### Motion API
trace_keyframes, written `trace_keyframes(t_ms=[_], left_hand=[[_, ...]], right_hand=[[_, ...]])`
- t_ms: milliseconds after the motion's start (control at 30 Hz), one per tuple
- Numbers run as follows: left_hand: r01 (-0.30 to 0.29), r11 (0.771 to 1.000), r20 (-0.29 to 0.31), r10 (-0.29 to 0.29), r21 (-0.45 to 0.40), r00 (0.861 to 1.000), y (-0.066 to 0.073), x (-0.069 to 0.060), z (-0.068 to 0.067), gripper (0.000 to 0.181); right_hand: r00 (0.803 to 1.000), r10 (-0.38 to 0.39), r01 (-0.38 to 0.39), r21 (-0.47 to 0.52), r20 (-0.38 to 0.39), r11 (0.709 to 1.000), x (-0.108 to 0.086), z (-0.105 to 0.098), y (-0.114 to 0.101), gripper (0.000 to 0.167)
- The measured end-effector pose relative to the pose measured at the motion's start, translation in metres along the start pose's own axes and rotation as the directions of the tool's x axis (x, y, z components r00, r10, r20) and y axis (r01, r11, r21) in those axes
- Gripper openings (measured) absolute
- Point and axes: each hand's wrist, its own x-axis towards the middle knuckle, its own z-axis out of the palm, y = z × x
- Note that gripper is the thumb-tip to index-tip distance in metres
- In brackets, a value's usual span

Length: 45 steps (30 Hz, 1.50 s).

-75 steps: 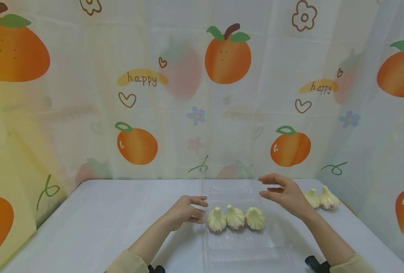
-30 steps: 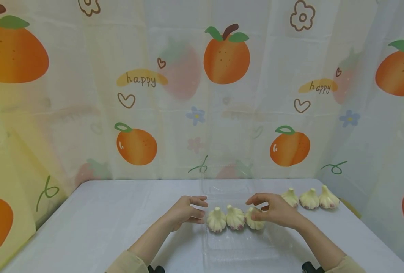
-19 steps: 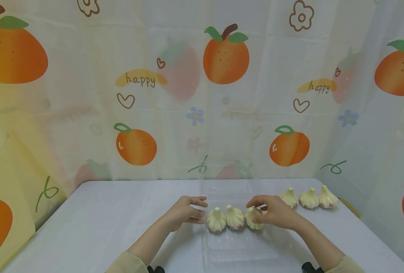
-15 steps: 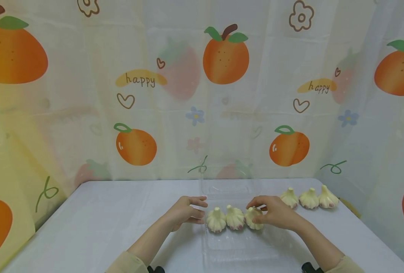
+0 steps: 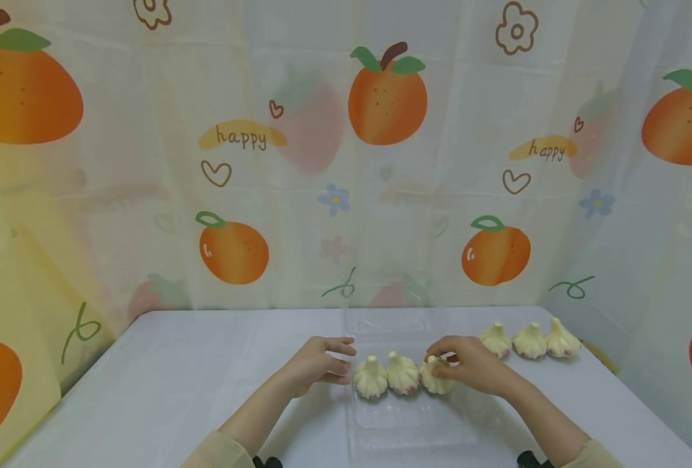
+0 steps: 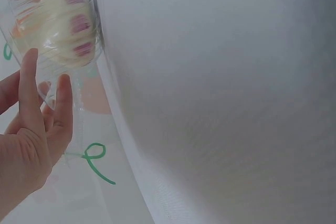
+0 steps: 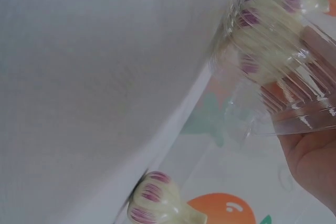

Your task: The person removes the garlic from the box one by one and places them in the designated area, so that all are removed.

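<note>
The right hand (image 5: pixel 471 365) pinches the rightmost garlic bulb (image 5: pixel 436 382) inside a clear container (image 5: pixel 407 417), in a row with two more bulbs (image 5: pixel 403 376). The left hand (image 5: pixel 316 365), fingers loosely extended, is at the container's left side. Farther right, three other bulbs (image 5: pixel 529 342) sit on the white bench (image 5: pixel 205 364).

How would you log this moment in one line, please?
left hand: beside box | right hand: gripping rightmost bulb in box | box: open, three bulbs inside | table: three more bulbs
</note>
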Motion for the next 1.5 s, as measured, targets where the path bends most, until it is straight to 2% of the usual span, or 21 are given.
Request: trace_keyframes(t_ms=[400, 833, 1067, 1500], left_hand=[[0.006, 1.000, -0.006, -0.006, -0.010, 1.000, 0.000, 0.001, 0.000, 0.041], [0.015, 1.000, -0.019, -0.015, -0.004, 1.000, 0.000, 0.000, 0.001, 0.041], [0.007, 1.000, -0.010, -0.007, -0.014, 1.000, -0.002, 0.001, 0.001, 0.042], [0.013, 1.000, -0.013, -0.013, -0.014, 1.000, -0.001, 0.001, 0.001, 0.042]], right_hand=[[1.000, 0.005, -0.005, -0.002, -0.011, 1.000, 0.001, -0.001, -0.001, 0.023], [0.998, 0.033, -0.030, 0.068, -0.047, 0.997, -0.001, -0.007, 0.000, 0.023], [0.997, 0.065, -0.060, 0.109, -0.039, 0.992, -0.002, -0.011, 0.000, 0.025], [0.991, 0.102, -0.091, 0.122, -0.083, 0.988, -0.006, -0.023, -0.001, 0.024]])
